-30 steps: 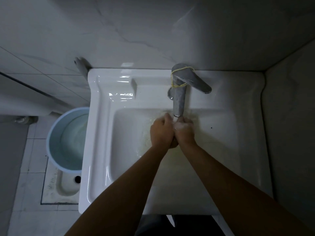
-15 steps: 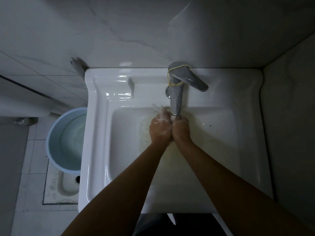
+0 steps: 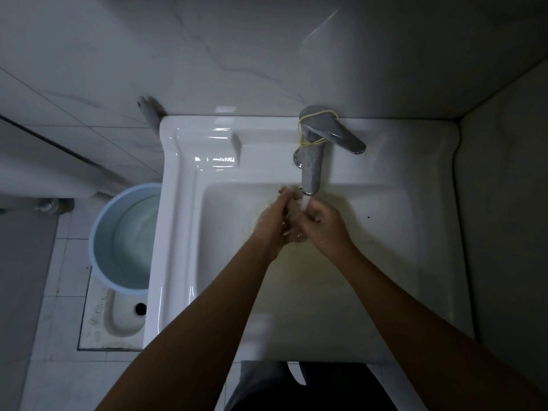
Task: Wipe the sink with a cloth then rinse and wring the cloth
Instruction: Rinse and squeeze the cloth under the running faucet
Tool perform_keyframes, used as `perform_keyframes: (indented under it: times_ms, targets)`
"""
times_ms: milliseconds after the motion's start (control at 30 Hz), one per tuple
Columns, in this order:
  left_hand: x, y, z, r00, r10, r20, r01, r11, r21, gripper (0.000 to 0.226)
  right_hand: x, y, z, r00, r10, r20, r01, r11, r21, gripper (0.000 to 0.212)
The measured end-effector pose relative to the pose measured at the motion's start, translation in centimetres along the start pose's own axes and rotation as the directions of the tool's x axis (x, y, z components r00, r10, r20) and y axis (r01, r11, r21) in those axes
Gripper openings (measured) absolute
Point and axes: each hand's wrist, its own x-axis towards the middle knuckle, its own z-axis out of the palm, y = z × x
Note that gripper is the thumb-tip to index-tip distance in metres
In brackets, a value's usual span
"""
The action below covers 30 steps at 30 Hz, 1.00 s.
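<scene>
Wadded cloth (image 3: 292, 209), wet, between hands (image 3: 299, 223)

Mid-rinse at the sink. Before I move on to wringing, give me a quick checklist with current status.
1. Water running from faucet: ok, stream falls onto the hands.
2. Left hand and right hand together under the spout: ok.
3. Cloth held between the hands: cannot tell, hidden by the fingers.
4. Hands over the sink basin, so drips stay inside: ok.
5. Cloth rinsed clean: cannot tell.
6. Bucket clear of the work: ok, on the floor beside the sink.
</scene>
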Motion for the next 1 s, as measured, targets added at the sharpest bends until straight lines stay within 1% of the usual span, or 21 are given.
perform_keyframes:
  times_ms: [33,100,167,233,267,333,400,467,500,567,600,633,667,700,733,767,800,867,1000]
  targets:
    - [-0.1,0.0,0.1,0.999,0.031,-0.009,-0.031,0.999,0.013,0.036,-0.2,0.3,-0.2,1.0,-0.021,-0.003,0.021,1.0,0.002,0.028]
    - [0.0,-0.3,0.1,0.995,0.077,-0.067,-0.076,0.997,0.014,0.035,-0.3,0.8,-0.3,0.995,-0.048,-0.087,0.047,0.999,-0.009,0.022]
    - [-0.1,-0.6,0.2,0.994,0.093,-0.063,-0.094,0.995,-0.014,0.034,0.0,1.2,-0.5,0.985,0.007,-0.174,-0.006,1.0,0.002,0.023]
    - [-0.2,-0.7,0.4,0.992,0.112,-0.052,-0.111,0.994,0.021,0.032,0.5,1.3,-0.6,0.978,0.098,-0.182,-0.095,0.995,0.023,0.023]
    - [-0.3,-0.8,0.5,0.99,0.128,-0.057,-0.124,0.99,0.06,0.03,0.7,1.3,-0.5,0.978,0.122,-0.171,-0.12,0.992,0.024,0.02]
    - [-0.3,-1.0,0.7,0.985,0.159,-0.073,-0.149,0.981,0.125,0.026,0.9,1.3,-0.7,0.978,0.13,-0.165,-0.129,0.991,0.016,0.012]
    - [-0.4,-0.9,0.7,0.982,0.174,-0.078,-0.16,0.974,0.163,0.029,0.9,0.7,-1.3,0.972,0.126,-0.198,-0.128,0.992,0.007,0.012]
    - [-0.6,-0.5,0.7,0.979,0.184,-0.085,-0.164,0.966,0.202,0.034,0.7,-0.5,-2.4,0.964,0.096,-0.249,-0.101,0.995,-0.009,0.017]
    - [-0.8,-0.3,0.7,0.979,0.185,-0.091,-0.161,0.961,0.225,0.034,0.4,-1.5,-3.1,0.96,0.063,-0.274,-0.063,0.998,0.009,0.017]
    - [-1.3,-0.1,0.6,0.979,0.175,-0.109,-0.145,0.961,0.233,0.032,-0.3,-4.1,-4.5,0.95,-0.05,-0.309,0.074,0.995,0.069,0.015]
    - [-1.7,0.0,0.6,0.978,0.17,-0.12,-0.14,0.964,0.226,0.032,-0.5,-5.8,-5.3,0.944,-0.116,-0.31,0.148,0.985,0.083,0.013]
    - [-2.1,0.0,0.4,0.977,0.169,-0.128,-0.138,0.965,0.224,0.032,-0.7,-7.3,-6.0,0.94,-0.16,-0.302,0.193,0.978,0.083,0.011]
    - [-2.6,0.0,0.1,0.976,0.17,-0.134,-0.138,0.965,0.225,0.031,-0.4,-8.7,-6.7,0.945,-0.164,-0.284,0.189,0.98,0.064,0.013]
    - [-3.2,-0.1,-0.2,0.976,0.169,-0.138,-0.136,0.966,0.22,0.031,-0.1,-9.8,-7.2,0.958,-0.131,-0.254,0.145,0.989,0.035,0.021]
    - [-3.9,-0.3,-0.6,0.976,0.165,-0.144,-0.133,0.969,0.208,0.03,0.1,-10.7,-7.5,0.971,-0.075,-0.226,0.085,0.996,0.035,0.03]
    - [-4.6,-0.4,-1.0,0.975,0.162,-0.154,-0.131,0.972,0.195,0.029,0.2,-11.2,-7.6,0.976,-0.033,-0.215,0.051,0.996,0.077,0.035]
    - [-5.3,-0.5,-1.5,0.972,0.165,-0.167,-0.135,0.974,0.18,0.025,0.0,-11.4,-7.6,0.972,-0.03,-0.233,0.058,0.991,0.117,0.036]
    - [-6.7,-0.7,-2.2,0.964,0.185,-0.19,-0.16,0.977,0.143,0.021,-0.3,-11.1,-7.3,0.957,-0.066,-0.281,0.109,0.984,0.141,0.035]
    - [-9.1,-0.9,-3.2,0.95,0.236,-0.204,-0.218,0.97,0.108,0.029,-0.7,-10.0,-6.3,0.949,-0.029,-0.312,0.104,0.968,0.227,0.035]
